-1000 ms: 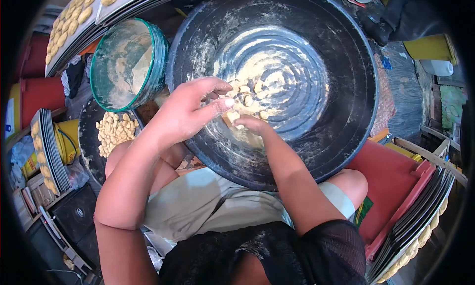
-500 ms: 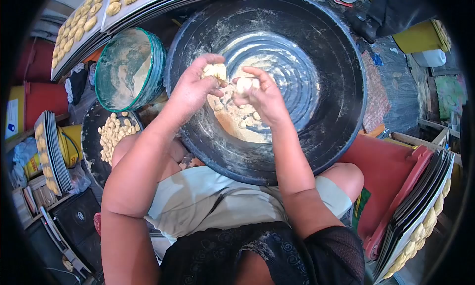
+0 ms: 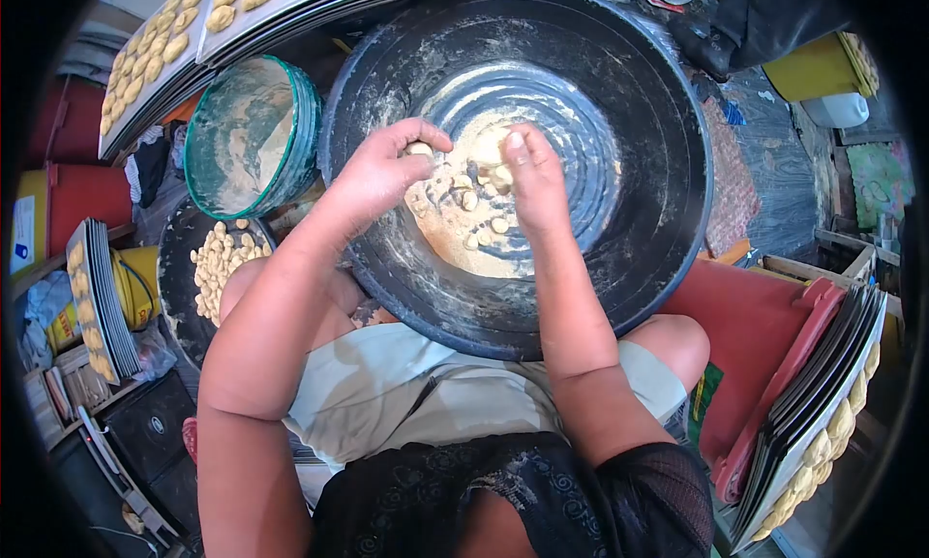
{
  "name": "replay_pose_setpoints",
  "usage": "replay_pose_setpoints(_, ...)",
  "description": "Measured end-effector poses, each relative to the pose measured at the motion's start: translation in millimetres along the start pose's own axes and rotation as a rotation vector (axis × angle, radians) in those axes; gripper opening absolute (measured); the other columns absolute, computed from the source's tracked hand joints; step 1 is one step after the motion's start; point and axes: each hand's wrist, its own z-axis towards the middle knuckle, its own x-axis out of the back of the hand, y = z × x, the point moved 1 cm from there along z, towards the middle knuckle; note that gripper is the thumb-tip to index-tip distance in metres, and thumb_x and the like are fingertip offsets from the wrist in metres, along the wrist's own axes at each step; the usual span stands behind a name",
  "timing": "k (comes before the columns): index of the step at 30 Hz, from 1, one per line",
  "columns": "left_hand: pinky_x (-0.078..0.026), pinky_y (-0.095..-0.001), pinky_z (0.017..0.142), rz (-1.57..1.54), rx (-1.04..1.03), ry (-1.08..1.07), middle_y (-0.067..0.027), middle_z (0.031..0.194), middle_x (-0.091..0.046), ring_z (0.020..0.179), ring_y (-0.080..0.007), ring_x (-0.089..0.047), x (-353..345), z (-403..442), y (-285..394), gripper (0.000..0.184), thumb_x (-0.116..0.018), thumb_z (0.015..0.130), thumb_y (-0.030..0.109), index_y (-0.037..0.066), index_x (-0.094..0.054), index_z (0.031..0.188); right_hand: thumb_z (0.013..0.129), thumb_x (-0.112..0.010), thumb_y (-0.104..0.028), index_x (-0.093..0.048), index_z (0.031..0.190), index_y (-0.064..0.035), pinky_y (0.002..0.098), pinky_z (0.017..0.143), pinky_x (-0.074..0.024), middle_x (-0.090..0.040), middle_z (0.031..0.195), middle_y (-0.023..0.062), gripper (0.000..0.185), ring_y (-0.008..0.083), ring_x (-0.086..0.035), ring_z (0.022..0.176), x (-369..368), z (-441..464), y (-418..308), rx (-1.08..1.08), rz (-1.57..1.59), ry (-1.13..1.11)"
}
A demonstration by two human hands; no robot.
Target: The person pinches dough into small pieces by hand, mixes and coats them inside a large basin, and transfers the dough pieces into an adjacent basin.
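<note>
Both hands are over a large black basin [image 3: 648,171] dusted with pale crumbs or flour. My left hand [image 3: 392,166], at the basin's left part, curls its fingers around a pale dough piece [image 3: 419,150]. To its right, my right hand [image 3: 532,176] has its thumb and fingers pressed together at a pale, blurred dough piece [image 3: 492,144]. Between and below the hands, several small dough pieces [image 3: 469,201] lie loose on the crumbs in the basin.
At the left stand a green-rimmed tub [image 3: 242,137] and a dark basin with many small dough pieces [image 3: 221,263]. Trays with shaped dough [image 3: 145,50] are at the upper left, more stacked trays [image 3: 823,442] at the lower right. A red container [image 3: 735,335] stands right.
Since the earlier frames, both hands have risen from the crumbs and moved apart, each with dough. In the last half second, several pieces have appeared on the crumbs between them.
</note>
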Motion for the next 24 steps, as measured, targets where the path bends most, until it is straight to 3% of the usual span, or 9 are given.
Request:
replay_pose_setpoints(3,-0.051,-0.0265,0.07,0.036,-0.208,0.143,-0.0096,0.104,-0.061,0.081,-0.0137,-0.062,-20,-2,-4,0.043,-0.066,0.084,0.019,0.003,-0.05,0.121,0.096,-0.054,-0.022,-0.053,0.122,-0.0038,0.0215,0.057,-0.0465,-0.056,0.098,0.0036,0.032,0.0081,-0.056,0.076,-18,-4,-4,0.061,0.003,-0.141)
replay_pose_setpoints(6,-0.049,-0.0232,0.069,-0.398,0.167,0.008,-0.0026,0.094,-0.062,0.077,-0.0105,-0.06,-24,-9,12,0.041,-0.072,0.083,0.024,0.003,-0.056,0.115,0.094,-0.057,-0.017,-0.057,0.118,-0.0034,0.0227,0.056,-0.0471,-0.056,0.097,0.0045,0.027,0.009,-0.056,0.073,-23,-5,0,0.15,-0.042,-0.051)
replay_pose_setpoints(7,-0.048,-0.0205,0.069,-0.344,0.147,0.027,0.0006,0.087,-0.062,0.074,-0.0087,-0.059,-19,-7,8,0.03,-0.07,0.084,0.018,0.005,-0.059,0.109,0.093,-0.058,-0.016,-0.057,0.116,-0.0037,0.0232,0.059,-0.0471,-0.057,0.096,0.0055,0.027,0.0087,-0.056,0.072,-19,-4,2,0.113,-0.051,-0.028)
replay_pose_setpoints(10,-0.047,-0.0204,0.066,-0.072,0.095,0.066,0.0004,0.087,-0.061,0.07,-0.0078,-0.057,-8,-11,10,0.026,-0.07,0.084,0.017,0.006,-0.061,0.106,0.09,-0.062,-0.015,-0.059,0.113,-0.0043,0.0249,0.069,-0.0469,-0.06,0.094,0.0087,0.025,0.0077,-0.055,0.069,15,3,9,-0.004,-0.076,0.037)
replay_pose_setpoints(14,-0.046,-0.0254,0.071,0.153,-0.037,0.089,-0.0016,0.087,-0.061,0.075,-0.0102,-0.055,-7,-13,-11,0.026,-0.067,0.086,0.022,0.002,-0.064,0.103,0.09,-0.061,-0.025,-0.057,0.119,-0.0026,0.0327,0.088,-0.0461,-0.064,0.104,0.0119,0.037,0.0179,-0.061,0.091,68,27,60,-0.213,-0.427,-0.025)
replay_pose_setpoints(17,-0.044,-0.0307,0.088,0.175,0.305,-0.032,-0.0097,0.1,-0.064,0.096,-0.0182,-0.058,-2,-20,9,0.035,-0.065,0.088,0.028,0.002,-0.063,0.111,0.085,-0.064,-0.038,-0.054,0.127,-0.0064,0.042,0.104,-0.0354,-0.051,0.131,0.0166,0.054,0.0295,-0.046,0.124,127,31,165,-0.525,-0.864,0.245)
replay_pose_setpoints(20,-0.037,-0.0371,0.1,0.32,0.18,-0.12,-0.0192,0.121,-0.058,0.118,-0.0284,-0.052,5,-20,-1,0.043,-0.063,0.088,0.035,0.004,-0.061,0.119,0.081,-0.063,-0.046,-0.052,0.132,-0.0134,0.0567,0.11,-0.0204,-0.028,0.151,0.0137,0.061,0.0341,-0.019,0.141,94,-7,251,-0.572,-1.3,0.389)
replay_pose_setpoints(22,-0.036,-0.0396,0.103,0.419,0.049,-0.091,-0.0225,0.129,-0.052,0.123,-0.0335,-0.048,4,-25,-8,0.047,-0.063,0.088,0.038,0.005,-0.059,0.121,0.083,-0.062,-0.043,-0.052,0.133,-0.0173,0.0627,0.109,-0.0147,-0.027,0.152,0.01,0.056,0.0337,-0.012,0.143,57,-46,285,-0.25,-1.562,-0.107)
replay_pose_setpoints(24,-0.035,-0.0417,0.104,0.535,0.013,-0.13,-0.0251,0.134,-0.047,0.125,-0.0379,-0.045,5,-29,-10,0.05,-0.062,0.088,0.039,0.006,-0.057,0.124,0.082,-0.064,-0.039,-0.052,0.132,-0.0183,0.0587,0.109,-0.0189,-0.03,0.151,0.0084,0.055,0.034,-0.02,0.141,49,-39,283,-0.425,-1.487,-0.444)
